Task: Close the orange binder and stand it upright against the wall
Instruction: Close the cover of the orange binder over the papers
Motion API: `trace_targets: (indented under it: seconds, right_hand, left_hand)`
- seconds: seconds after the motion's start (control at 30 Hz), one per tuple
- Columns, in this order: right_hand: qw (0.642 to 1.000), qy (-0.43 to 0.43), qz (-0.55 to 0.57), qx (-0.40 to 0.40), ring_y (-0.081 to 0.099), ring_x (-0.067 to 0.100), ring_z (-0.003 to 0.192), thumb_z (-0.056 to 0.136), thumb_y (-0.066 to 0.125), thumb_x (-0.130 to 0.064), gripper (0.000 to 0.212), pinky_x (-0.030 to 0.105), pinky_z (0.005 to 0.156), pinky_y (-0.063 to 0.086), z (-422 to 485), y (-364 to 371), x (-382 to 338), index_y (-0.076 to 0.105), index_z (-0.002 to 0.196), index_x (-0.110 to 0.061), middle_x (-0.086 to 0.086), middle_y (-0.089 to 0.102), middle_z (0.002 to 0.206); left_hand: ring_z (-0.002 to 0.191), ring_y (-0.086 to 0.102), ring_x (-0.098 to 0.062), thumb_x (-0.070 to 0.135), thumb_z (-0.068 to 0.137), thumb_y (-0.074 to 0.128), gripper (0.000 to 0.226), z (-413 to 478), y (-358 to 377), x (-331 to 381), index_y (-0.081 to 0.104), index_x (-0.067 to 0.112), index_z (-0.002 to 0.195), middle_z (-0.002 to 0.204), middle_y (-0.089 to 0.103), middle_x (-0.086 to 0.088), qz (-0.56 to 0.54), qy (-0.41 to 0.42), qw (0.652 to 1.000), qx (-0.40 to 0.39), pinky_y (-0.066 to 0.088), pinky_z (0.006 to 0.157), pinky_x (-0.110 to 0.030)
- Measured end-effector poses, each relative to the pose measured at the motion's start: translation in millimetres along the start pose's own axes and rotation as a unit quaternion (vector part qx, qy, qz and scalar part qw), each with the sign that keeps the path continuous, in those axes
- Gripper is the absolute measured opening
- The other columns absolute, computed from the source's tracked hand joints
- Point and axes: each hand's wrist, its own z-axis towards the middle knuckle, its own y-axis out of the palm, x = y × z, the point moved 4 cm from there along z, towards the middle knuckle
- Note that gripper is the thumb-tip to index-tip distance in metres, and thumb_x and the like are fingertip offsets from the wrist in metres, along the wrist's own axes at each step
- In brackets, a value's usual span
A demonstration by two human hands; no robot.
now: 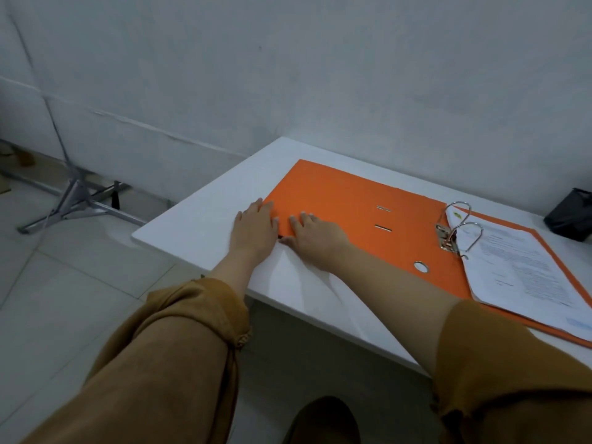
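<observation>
The orange binder (pixel 349 208) lies open and flat on the white table (pixel 205 216). Its left cover is spread toward the table's left end; printed papers (pixel 525 274) sit on its right half under the metal rings (pixel 461 225). My left hand (pixel 254 230) rests flat at the near left corner of the open cover, fingers over its edge. My right hand (pixel 315 238) lies beside it, fingers on top of the cover and thumb at its near edge. The cover is still flat on the table. The grey wall (pixel 320 75) rises right behind the table.
A dark object (pixel 570 216) sits at the table's far right by the wall. A metal stand (pixel 77 193) with spread legs is on the tiled floor to the left. The table's near edge runs diagonally under my forearms.
</observation>
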Motion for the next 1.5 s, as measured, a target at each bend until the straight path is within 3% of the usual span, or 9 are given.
trace_targets:
  seconds: [0.13,0.3,0.63,0.87,1.03,1.3,1.4,1.47,1.5]
  right_hand:
    - [0.996,-0.024,-0.086,0.024,0.024,0.036,0.141,0.102,0.018,-0.037,0.058,0.044,0.112,0.028,-1.0,-11.0,-4.7,0.015,0.148,-0.001,0.025,0.022,0.153]
    - [0.993,-0.021,-0.095,0.064,0.032,0.037,0.136,0.103,0.02,-0.031,0.053,0.044,0.11,0.031,-1.9,-24.1,-2.7,0.025,0.143,0.002,0.025,0.033,0.147]
    - [0.989,0.0,-0.085,0.117,0.026,0.033,0.141,0.103,0.02,-0.03,0.053,0.045,0.112,0.024,-8.5,-60.6,26.4,0.019,0.145,0.003,0.022,0.031,0.15]
    - [0.981,0.022,-0.083,0.175,0.023,0.032,0.142,0.103,0.017,-0.028,0.053,0.045,0.114,0.021,-34.9,-88.4,52.4,0.018,0.145,0.004,0.022,0.032,0.15]
    - [0.972,0.035,-0.109,0.208,0.019,0.035,0.143,0.102,0.022,-0.024,0.049,0.048,0.114,0.019,-59.0,-103.6,74.0,0.023,0.145,0.001,0.023,0.028,0.151]
    - [0.935,0.102,-0.066,0.332,0.011,0.027,0.146,0.102,0.022,-0.034,0.058,0.048,0.115,0.02,-107.0,-110.0,126.0,0.006,0.15,-0.005,0.013,0.018,0.157]
    - [0.905,0.12,-0.105,0.394,0.011,0.024,0.146,0.099,0.031,-0.039,0.064,0.047,0.115,0.017,-131.6,-111.7,143.6,0.008,0.151,-0.012,0.006,0.014,0.159]
    - [0.88,0.129,-0.145,0.434,0.018,0.023,0.145,0.095,0.039,-0.041,0.065,0.047,0.114,0.02,-148.9,-113.4,153.0,0.015,0.15,-0.017,0.003,0.019,0.158]
    - [0.872,0.126,-0.173,0.441,0.02,0.022,0.144,0.094,0.04,-0.041,0.064,0.048,0.114,0.02,-155.4,-113.2,156.8,0.018,0.15,-0.019,0.001,0.021,0.157]
  left_hand:
    - [0.139,0.029,-0.029,0.026,0.098,0.03,0.05,-3.6,-5.7,-2.9,0.022,0.008,0.143,0.153,0.024,-0.014,-0.091,-0.023,0.995,0.015,0.024,0.113,-0.039]
    - [0.134,0.037,-0.03,0.032,0.098,0.029,0.051,-6.4,-13.1,-7.5,0.02,0.013,0.144,0.148,0.036,-0.011,-0.23,-0.099,0.966,0.061,0.031,0.109,-0.04]
    - [0.119,0.05,-0.029,0.038,0.097,0.02,0.047,0.1,-25.3,22.1,0.042,0.015,0.132,0.131,0.054,-0.01,-0.307,-0.106,0.94,0.106,0.038,0.098,-0.039]
    - [0.124,0.047,-0.026,0.0,0.091,0.036,0.046,3.6,-23.5,63.2,0.041,0.016,0.134,0.139,0.048,-0.008,-0.223,-0.02,0.971,0.082,0.038,0.1,-0.033]
    - [0.127,0.046,-0.029,0.029,0.096,0.039,0.042,-6.3,-9.0,110.2,0.042,0.012,0.133,0.138,0.051,-0.012,-0.214,0.048,0.974,0.054,0.036,0.105,-0.038]
    - [0.115,0.057,-0.026,0.041,0.096,0.024,0.047,-28.7,-1.0,183.6,0.044,0.02,0.133,0.128,0.06,-0.01,-0.348,0.117,0.929,0.037,0.04,0.091,-0.029]
    - [0.085,0.066,-0.022,0.045,0.095,0.027,0.05,-35.2,2.2,204.4,0.036,0.022,0.138,0.107,0.068,-0.016,-0.332,0.146,0.932,0.025,0.049,0.075,-0.03]
    - [0.058,0.056,-0.008,0.048,0.093,0.029,0.054,-39.8,7.8,216.6,0.031,0.024,0.141,0.08,0.066,-0.01,-0.314,0.157,0.936,0.017,0.044,0.056,-0.016]
    - [0.056,0.053,-0.003,0.048,0.093,0.03,0.054,-41.9,10.9,222.4,0.029,0.025,0.142,0.078,0.064,-0.004,-0.307,0.163,0.938,0.016,0.039,0.053,-0.012]
